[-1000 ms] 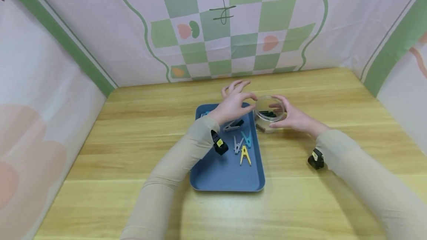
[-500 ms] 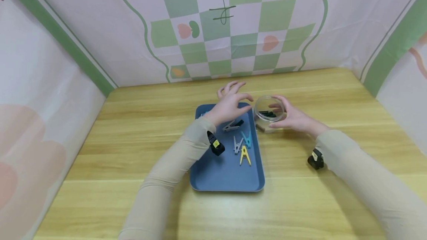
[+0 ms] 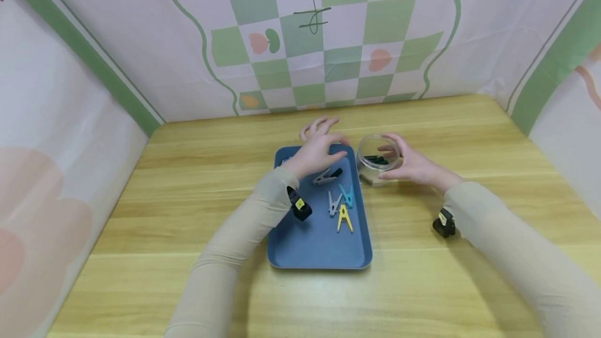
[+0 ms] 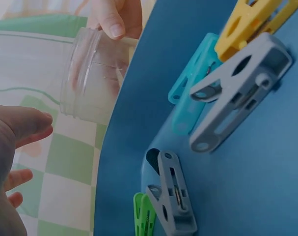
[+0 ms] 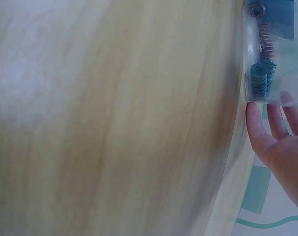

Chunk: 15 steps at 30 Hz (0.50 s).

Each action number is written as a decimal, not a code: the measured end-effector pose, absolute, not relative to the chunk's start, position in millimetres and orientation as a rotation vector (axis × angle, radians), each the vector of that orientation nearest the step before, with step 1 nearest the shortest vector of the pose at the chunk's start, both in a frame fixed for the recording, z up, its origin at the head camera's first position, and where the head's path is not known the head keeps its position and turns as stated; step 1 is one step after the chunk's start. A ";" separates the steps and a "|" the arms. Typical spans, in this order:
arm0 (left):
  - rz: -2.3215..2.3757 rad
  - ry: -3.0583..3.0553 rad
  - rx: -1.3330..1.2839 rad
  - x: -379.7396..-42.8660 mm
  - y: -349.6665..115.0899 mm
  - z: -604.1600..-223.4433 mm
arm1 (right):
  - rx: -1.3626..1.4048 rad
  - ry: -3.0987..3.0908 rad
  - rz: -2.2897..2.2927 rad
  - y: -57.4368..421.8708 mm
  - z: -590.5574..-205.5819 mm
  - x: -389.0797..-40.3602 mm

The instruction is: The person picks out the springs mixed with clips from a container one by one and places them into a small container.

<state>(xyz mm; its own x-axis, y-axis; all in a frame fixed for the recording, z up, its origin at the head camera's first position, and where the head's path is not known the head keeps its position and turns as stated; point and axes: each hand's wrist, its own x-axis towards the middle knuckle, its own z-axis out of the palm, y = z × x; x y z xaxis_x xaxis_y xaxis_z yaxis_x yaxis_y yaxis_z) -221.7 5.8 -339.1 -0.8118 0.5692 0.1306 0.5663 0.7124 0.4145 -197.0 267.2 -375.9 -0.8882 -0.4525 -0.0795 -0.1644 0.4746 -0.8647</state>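
My left hand (image 3: pixel 316 154) hovers over the far end of a blue tray (image 3: pixel 319 252), its fingers apart and nothing visible between them. In the tray lie a yellow clothespin (image 3: pixel 344 218), a teal clothespin (image 3: pixel 347 196) and grey clothespins (image 3: pixel 334 205). The left wrist view also shows a green clothespin (image 4: pixel 144 216); a dark piece beside one grey clothespin is partly hidden. My right hand (image 3: pixel 413 166) grips a clear, lidless jar (image 4: pixel 102 73) from its right side, fingers and thumb curved around it. Coil springs (image 5: pixel 259 78) lie at the jar's bottom.
The tray and jar stand close side by side on a wooden table (image 3: pixel 202 213). Printed cloth (image 3: pixel 300 77) hangs along the back edge and both sides. A light blue item (image 3: pixel 287 160) at the tray's far left corner is mostly covered by the left hand.
My left hand has drawn away from the jar, moving left over the tray. The right hand and jar have stayed in place.
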 end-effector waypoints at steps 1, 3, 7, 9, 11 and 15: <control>0.697 2.900 0.961 -221.7 5.3 -340.1 | -0.524 2.428 -1.377 267.1 -375.8 -197.0; 0.699 2.896 0.959 -221.6 4.6 -341.9 | -0.525 2.425 -1.376 266.7 -375.5 -197.0; 0.700 2.886 0.949 -220.9 3.6 -344.8 | -0.522 2.421 -1.377 266.4 -375.1 -196.8; 0.690 2.883 0.938 -220.6 3.2 -346.4 | -0.522 2.422 -1.375 266.2 -375.1 -197.0; 0.675 2.882 0.927 -220.9 3.0 -348.8 | -0.519 2.423 -1.373 266.3 -375.3 -197.3; 0.638 2.874 0.908 -222.2 2.3 -355.1 | -0.514 2.424 -1.370 266.9 -376.4 -197.6</control>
